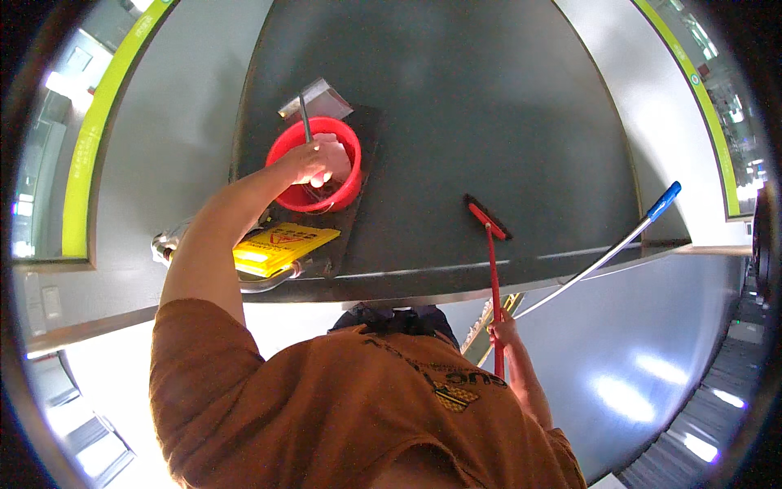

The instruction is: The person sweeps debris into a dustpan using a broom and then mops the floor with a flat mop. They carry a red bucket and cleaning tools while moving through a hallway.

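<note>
Dark grey matt flooring (456,106) fills the upper middle of the view, flanked by pale glossy panels edged with yellow-green strips (106,114), all bent by the lens.

At about eleven o'clock from the centre sits a round red plastic bucket (316,167) on a dark flat cart platform (358,212). The left hand (309,161) reaches over the bucket's near rim, fingers curled around something pale at the rim (a cloth or sponge, too small to tell), so the hand is closed, though exactly what it grips cannot be told. A thin grey metal rod (305,118) rises from the bucket toward twelve o'clock, ending near a flat grey plate (318,98).

Just below the bucket, toward eight o'clock, lies a folded yellow plastic caution sign (281,244), beside a curved chrome tubular cart handle (269,281).

At about five o'clock the right hand (503,332) is wrapped tight round a long red-handled floor squeegee (493,269), its dark blade resting on the flooring. A silver pole with a blue plastic grip (619,244) slants toward three o'clock, passing close by the same hand.
</note>
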Motion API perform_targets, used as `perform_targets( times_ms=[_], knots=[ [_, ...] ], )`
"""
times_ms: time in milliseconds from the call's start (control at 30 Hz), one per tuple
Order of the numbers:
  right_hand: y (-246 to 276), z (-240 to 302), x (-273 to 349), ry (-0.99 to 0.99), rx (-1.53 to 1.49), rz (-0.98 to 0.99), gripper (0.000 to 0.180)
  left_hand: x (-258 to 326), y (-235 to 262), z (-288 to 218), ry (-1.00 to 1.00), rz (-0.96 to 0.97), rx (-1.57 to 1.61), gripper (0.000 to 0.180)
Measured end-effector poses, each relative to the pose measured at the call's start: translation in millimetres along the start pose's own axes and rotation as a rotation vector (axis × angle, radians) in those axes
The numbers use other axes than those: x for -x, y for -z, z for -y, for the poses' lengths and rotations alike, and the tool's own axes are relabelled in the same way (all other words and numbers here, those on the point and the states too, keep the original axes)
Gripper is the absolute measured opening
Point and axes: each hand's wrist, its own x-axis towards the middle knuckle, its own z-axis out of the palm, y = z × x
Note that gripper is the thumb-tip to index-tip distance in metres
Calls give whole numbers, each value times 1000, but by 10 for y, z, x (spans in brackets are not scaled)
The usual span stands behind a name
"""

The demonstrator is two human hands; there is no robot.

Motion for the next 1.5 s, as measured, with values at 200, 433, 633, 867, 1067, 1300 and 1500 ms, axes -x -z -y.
perform_targets(
  times_ms=[200,433,633,867,1067,1300,1500],
  knots=[
    [-376,-16,153,-73,-21,-50,53,256,65,552,199,-87,349,13],
    [-587,-157,53,74,69,-39,53,513,40,1018,1145,-474,1124,27],
    [-578,-128,91,49,70,-78,55,428,229,1282,1078,-467,1200,48],
    [-721,-65,246,14,54,-71,52,440,192,1464,1473,-557,1277,47],
    [-790,-97,164,42,54,-115,54,508,-99,1426,1311,-579,1104,34],
    [-716,-118,180,33,25,-71,67,709,-156,1532,1388,-556,972,34],
    [-801,-17,234,10,163,-91,67,652,-351,1552,1153,-693,303,49]
  ],
)
